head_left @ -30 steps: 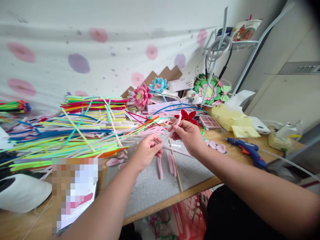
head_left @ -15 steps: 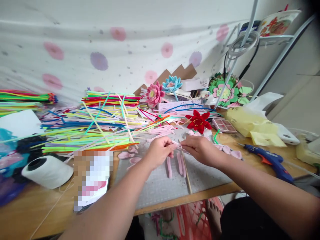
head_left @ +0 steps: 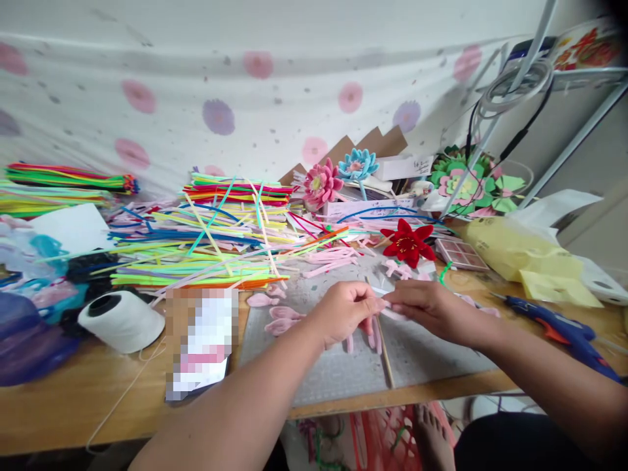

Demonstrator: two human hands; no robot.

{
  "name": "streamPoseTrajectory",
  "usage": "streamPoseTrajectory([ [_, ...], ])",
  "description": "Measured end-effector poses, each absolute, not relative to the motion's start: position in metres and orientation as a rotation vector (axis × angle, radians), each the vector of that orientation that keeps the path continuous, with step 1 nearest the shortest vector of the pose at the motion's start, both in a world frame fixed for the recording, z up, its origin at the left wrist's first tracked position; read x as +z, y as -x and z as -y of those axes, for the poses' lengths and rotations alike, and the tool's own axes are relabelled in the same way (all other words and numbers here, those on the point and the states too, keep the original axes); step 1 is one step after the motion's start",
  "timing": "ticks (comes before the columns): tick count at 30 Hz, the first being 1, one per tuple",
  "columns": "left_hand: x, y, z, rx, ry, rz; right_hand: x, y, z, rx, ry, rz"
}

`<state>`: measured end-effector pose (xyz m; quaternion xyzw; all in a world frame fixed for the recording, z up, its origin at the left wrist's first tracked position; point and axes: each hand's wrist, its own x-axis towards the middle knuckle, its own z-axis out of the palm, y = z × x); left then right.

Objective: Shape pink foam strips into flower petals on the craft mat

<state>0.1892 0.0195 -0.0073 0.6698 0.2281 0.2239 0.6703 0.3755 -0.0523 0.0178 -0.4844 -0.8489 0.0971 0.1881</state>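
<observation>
Head view: left fingers [head_left: 369, 307] and right fingers [head_left: 406, 296] pinch pink strip [head_left: 395, 314]; stick [head_left: 385, 358] beneath, red flower [head_left: 408, 243] beyond.

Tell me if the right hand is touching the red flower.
Apart. The head view shows the red flower lying beyond the right hand, with a visible gap between them.

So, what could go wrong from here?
The pink pipe cleaner pinched between the left hand and right hand could slip or kink. The wooden stick, lying close by with its near end at the table's front edge, might get brushed off. The blue glue gun near the right forearm could be nudged; whether it is hot cannot be seen.
</observation>
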Motion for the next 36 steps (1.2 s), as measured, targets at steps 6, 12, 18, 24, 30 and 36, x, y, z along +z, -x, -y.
streamPoseTrajectory([
  [6,-0.008,-0.19,-0.026,0.695,-1.548,-0.613,0.013,-0.372,0.053,0.157,1.443,2.329],
  [12,-0.006,-0.19,-0.032,0.702,-1.522,-0.649,0.01,-0.365,0.049,-0.186,1.549,2.399],
  [18,-0.005,-0.183,-0.044,0.647,-1.913,-0.778,0.016,-0.364,0.044,-0.244,1.557,2.473],
  [24,-0.008,-0.172,-0.071,0.755,-2.091,-1.048,0.015,-0.35,0.04,0.132,1.752,2.282],
  [30,-0.017,-0.161,-0.091,0.76,-2.383,-1.417,0.017,-0.337,0.043,0.304,1.876,2.236],
  [36,-0.028,-0.161,-0.087,0.578,-2.543,-1.529,0.021,-0.349,0.039,0.268,1.843,2.087],
])
